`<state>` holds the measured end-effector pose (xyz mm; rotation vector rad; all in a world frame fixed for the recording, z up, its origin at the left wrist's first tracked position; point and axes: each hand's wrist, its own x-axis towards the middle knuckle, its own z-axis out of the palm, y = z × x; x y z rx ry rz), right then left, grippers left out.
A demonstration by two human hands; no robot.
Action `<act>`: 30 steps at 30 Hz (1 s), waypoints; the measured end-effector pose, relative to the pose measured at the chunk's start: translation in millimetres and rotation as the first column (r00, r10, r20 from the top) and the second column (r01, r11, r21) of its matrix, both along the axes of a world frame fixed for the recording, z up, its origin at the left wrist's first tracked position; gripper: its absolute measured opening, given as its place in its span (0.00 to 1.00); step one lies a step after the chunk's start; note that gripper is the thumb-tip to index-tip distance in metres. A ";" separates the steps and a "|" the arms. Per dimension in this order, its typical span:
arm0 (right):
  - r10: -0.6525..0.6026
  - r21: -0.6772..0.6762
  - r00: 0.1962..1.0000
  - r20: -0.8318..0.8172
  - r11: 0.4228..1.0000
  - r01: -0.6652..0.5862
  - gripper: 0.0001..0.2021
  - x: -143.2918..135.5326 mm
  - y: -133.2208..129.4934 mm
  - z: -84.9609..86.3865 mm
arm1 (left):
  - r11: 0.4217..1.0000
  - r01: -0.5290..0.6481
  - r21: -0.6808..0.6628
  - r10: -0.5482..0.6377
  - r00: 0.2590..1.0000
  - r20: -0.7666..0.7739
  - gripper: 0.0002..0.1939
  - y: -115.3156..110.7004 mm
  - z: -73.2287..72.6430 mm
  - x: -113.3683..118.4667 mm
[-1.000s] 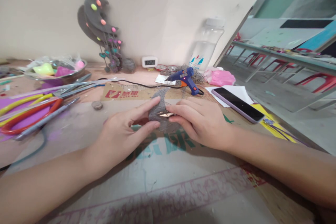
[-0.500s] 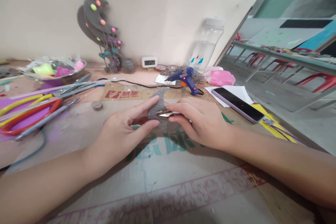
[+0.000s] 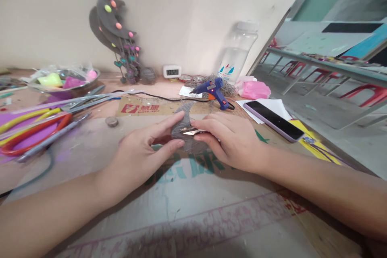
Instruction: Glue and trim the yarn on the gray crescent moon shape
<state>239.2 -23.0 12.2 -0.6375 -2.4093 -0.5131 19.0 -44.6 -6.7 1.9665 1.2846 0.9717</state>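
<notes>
My left hand (image 3: 151,141) pinches a small grey crescent (image 3: 182,124), its surface wound with yarn, by its left side between thumb and fingers. My right hand (image 3: 228,137) touches the crescent's right side. Between its thumb and forefinger sits a small pointed metal blade (image 3: 190,132), lying across the crescent with its tip toward the left. The blade's handle is hidden in my fingers, so I cannot tell its full kind.
A blue glue gun (image 3: 211,88) lies behind my hands, its cord running left. A phone (image 3: 273,120) rests at right, a water bottle (image 3: 237,54) behind it. Scissors (image 3: 36,137) lie at left before a metal bowl (image 3: 65,82). A small clock (image 3: 172,71) stands at the wall.
Both hands keep nearly the same place and grip. The crescent and the blade have shifted only very slightly.
</notes>
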 end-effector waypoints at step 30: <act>0.001 0.055 0.998 0.065 0.998 -0.005 0.09 2.1 1.3 0.1 | 1.000 0.023 -0.007 -0.023 0.999 0.025 0.27 -0.8 0.2 0.8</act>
